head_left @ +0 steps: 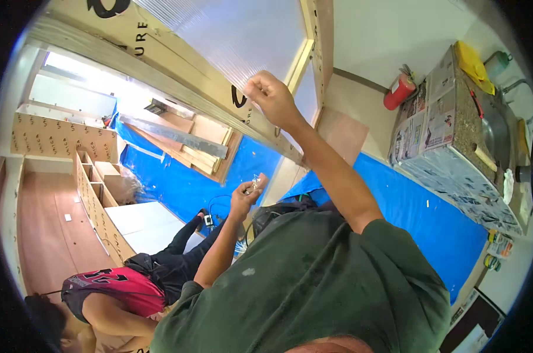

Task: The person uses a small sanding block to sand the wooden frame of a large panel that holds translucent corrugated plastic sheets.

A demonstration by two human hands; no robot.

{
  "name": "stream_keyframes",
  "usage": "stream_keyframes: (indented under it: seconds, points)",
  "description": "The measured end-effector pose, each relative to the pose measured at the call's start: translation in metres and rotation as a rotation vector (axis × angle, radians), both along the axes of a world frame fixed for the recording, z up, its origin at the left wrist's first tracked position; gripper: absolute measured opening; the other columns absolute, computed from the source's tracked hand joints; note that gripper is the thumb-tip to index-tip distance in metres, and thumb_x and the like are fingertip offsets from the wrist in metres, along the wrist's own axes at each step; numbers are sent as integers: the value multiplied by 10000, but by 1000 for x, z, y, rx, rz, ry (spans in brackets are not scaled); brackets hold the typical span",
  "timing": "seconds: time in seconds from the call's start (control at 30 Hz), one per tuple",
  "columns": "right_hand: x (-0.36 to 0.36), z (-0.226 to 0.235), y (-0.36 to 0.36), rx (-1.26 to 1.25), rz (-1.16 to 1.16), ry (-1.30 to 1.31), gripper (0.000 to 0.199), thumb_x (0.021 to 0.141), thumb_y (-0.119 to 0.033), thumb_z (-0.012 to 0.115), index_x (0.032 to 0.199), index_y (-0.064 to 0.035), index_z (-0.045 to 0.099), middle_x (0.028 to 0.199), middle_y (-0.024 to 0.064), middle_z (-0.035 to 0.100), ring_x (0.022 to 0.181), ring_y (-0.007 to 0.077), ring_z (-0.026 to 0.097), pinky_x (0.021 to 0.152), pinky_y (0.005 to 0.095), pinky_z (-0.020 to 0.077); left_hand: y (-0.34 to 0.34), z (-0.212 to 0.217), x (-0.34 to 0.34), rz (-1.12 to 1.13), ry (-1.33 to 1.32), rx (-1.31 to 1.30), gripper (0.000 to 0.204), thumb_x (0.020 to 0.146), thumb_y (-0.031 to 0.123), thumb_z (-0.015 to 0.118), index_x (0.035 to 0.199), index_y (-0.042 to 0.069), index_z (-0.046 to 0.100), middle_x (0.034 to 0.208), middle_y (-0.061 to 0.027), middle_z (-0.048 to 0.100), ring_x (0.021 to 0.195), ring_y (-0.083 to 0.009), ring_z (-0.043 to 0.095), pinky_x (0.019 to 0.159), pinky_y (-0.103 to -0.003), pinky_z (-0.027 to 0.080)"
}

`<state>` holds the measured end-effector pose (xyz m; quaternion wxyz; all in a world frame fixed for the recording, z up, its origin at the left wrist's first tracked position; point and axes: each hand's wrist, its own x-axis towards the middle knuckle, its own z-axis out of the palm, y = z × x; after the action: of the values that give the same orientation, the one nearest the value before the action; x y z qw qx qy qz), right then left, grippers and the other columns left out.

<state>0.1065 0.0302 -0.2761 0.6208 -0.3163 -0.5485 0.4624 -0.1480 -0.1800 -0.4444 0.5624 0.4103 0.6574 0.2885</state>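
Observation:
My right hand (272, 99) is raised against the wood-framed partition, its fingers curled into a pinch close to the lower edge of a ribbed translucent panel (231, 35). Whatever those fingers may hold is too small to make out. Below it, the printed plywood board (184, 56) runs along a wooden beam (160, 70). In front of my body, my left hand (247, 193) is closed around a small clear, shiny bundle (255, 182) that sticks out past the fingers; its kind cannot be told.
A person in a red and black top (122, 288) works at the lower left. Blue sheeting (390, 200) covers the floor, with stacked planks (190, 147) on it at the far left. A paper-covered sink counter (437, 123) and a fire extinguisher (399, 94) stand at the right.

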Motion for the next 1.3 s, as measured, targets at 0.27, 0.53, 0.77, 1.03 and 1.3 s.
stream_keyframes:
  seconds: [0.27,0.53,0.77,1.03,1.3]
  points:
    - [-26,35,-13,-12,-21,192,165,1004,-109,730,1117,9,753,1069,50,699,947,131,637,877,287,514,7,-4,-7,22,8,14,457,848,147,870,1234,-26,699,924,-18,687,706,-91,597,602,-262,482]
    - [-13,21,10,-189,294,434,124,954,-108,796,1028,-10,783,931,46,748,888,119,674,813,298,544,11,-23,-23,55,-31,18,467,831,159,878,1220,-29,702,942,-37,696,727,-104,616,612,-268,501]
    - [-12,-58,-3,-263,171,303,160,936,-164,833,1022,-36,790,950,21,739,870,96,642,802,269,511,10,-48,-15,18,-131,49,468,841,132,871,1241,-37,695,1065,-65,722,903,-144,663,785,-289,539]
    - [-15,-152,-27,-414,44,323,129,958,-136,801,1025,-27,784,1017,24,746,930,95,647,836,274,511,5,-44,-10,-35,-61,-28,537,838,145,866,1293,-60,668,1122,-103,720,979,-178,674,879,-312,538]
    - [-31,-200,-47,-865,-280,499,238,984,-202,745,1130,-45,643,932,43,669,855,178,680,765,337,583,-11,-44,-36,-23,-49,-95,561,845,181,863,1311,-55,656,1085,-97,713,906,-164,662,801,-300,533]
